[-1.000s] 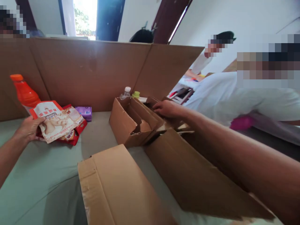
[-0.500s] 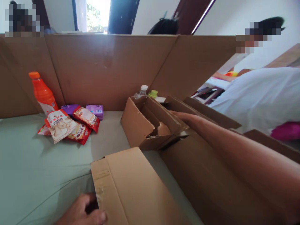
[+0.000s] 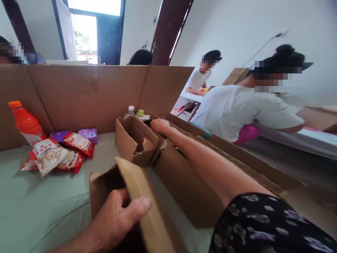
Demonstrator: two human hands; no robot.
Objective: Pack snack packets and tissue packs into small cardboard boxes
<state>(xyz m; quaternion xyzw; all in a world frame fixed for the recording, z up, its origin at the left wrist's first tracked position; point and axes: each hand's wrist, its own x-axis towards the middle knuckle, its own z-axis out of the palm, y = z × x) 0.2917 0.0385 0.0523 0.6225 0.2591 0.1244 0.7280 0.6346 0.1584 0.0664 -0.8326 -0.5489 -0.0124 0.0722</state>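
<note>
My left hand (image 3: pixel 118 218) is closed on the flap of a brown cardboard box (image 3: pixel 147 211) at the bottom centre, thumb on the flap's edge, and the flap stands raised. My right arm stretches across a long cardboard panel (image 3: pixel 184 186), and my right hand (image 3: pixel 161 125) rests on the far rim of a small open cardboard box (image 3: pixel 131 147); its fingers are hidden behind the rim. Red and white snack packets (image 3: pixel 56 154) lie at the left on the green cloth (image 3: pixel 39 196).
An orange drink bottle (image 3: pixel 25 123) stands at far left, purple packs (image 3: pixel 88 134) behind the snacks. A clear bottle (image 3: pixel 129 111) and a green cap (image 3: pixel 140 113) show behind the small box. A cardboard wall (image 3: pixel 86 95) rings the table. Other people sit at the right.
My left hand has closed on the near box's flap and lifted it from flat to raised. The view has tilted up and to the right; my right hand stays on the small box.
</note>
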